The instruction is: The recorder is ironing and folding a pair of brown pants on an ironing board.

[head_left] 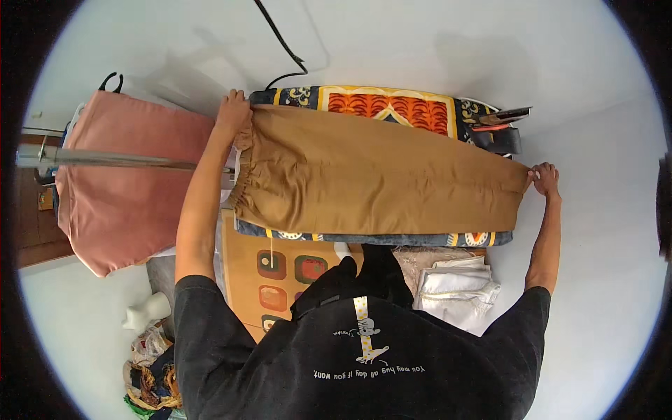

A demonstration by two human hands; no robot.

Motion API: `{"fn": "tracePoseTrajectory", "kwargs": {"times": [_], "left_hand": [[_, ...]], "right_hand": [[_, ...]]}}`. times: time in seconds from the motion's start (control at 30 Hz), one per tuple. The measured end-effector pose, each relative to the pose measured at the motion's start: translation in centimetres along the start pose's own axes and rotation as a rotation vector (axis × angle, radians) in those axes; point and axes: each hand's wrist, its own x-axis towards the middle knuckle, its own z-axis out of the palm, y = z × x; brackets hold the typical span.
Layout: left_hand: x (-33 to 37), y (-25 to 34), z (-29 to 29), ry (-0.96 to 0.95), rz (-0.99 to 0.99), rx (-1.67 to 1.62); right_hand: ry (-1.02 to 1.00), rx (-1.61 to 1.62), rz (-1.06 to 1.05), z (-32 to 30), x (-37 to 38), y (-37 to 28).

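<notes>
Two hands [233, 110] [544, 179], one brown trousers [378, 171], one ironing board [392, 105]

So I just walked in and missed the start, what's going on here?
A person has brown trousers laid flat along a patterned ironing board. The left hand holds the elastic waistband end, the right hand pinches the leg hem, pulling the cloth straight. A pink garment hangs to the left.

Person wears a black short-sleeved T-shirt [364, 371]; sleeves end above the elbows. Chest carries a small white print: cartoon figures, a yellow-and-white vertical strip, one line of lettering. Forearms and both hands bare; no watch, rings or gloves.
</notes>
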Motion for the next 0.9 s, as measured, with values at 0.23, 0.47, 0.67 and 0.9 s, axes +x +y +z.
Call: {"fn": "tracePoseTrajectory", "kwargs": {"times": [0.23, 0.47, 0.67, 0.9], "left_hand": [[-0.1, 6.5, 0.7, 0.425, -0.374, -0.28], [-8.7, 14.3, -2.2, 0.318, -0.605, -0.59], [-9.1, 14.8, 0.6, 0.244, -0.607, -0.551], [-10.2, 14.2, 1.4, 0.276, -0.609, -0.632]], "right_hand": [[0.085, 0.036, 0.346, 3.2, 0.5, -2.5], [0.589, 1.339, 0.326, -1.9, -3.1, -17.3], [0.776, 1.436, 0.26, -1.1, -0.1, -21.0], [0.807, 1.726, 0.5, -4.4, 4.5, -25.0]]}}
